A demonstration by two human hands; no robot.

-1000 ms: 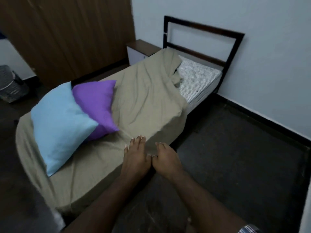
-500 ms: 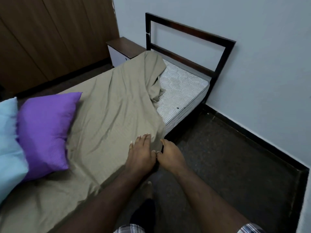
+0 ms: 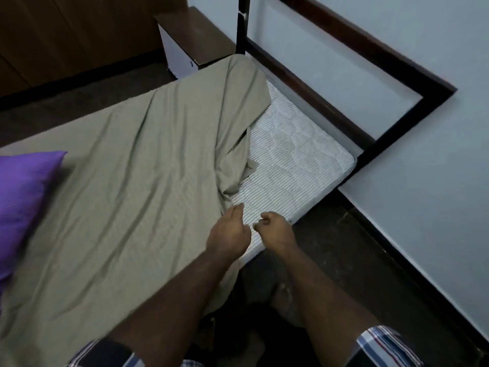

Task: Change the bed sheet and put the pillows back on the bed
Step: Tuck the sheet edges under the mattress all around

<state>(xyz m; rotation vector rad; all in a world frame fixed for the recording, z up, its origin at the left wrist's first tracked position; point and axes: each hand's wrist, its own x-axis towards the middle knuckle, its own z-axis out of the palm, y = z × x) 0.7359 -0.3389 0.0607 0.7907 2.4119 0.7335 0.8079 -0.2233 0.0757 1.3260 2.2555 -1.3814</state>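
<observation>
left hand (image 3: 229,230) — curled at edge of crumpled olive cotton sheet (image 3: 127,186), grip unclear | right hand (image 3: 275,229) — curled, holding nothing, over striped white mattress (image 3: 288,154)

The olive-grey sheet (image 3: 137,186) lay wrinkled over most of the mattress (image 3: 291,165). Its edge near the headboard end was bunched and folded back, exposing a white, striped, quilted corner of the mattress. On the near side, the sheet hung over the mattress edge. A purple pillow (image 3: 21,205) rested on the sheet at the left.
</observation>
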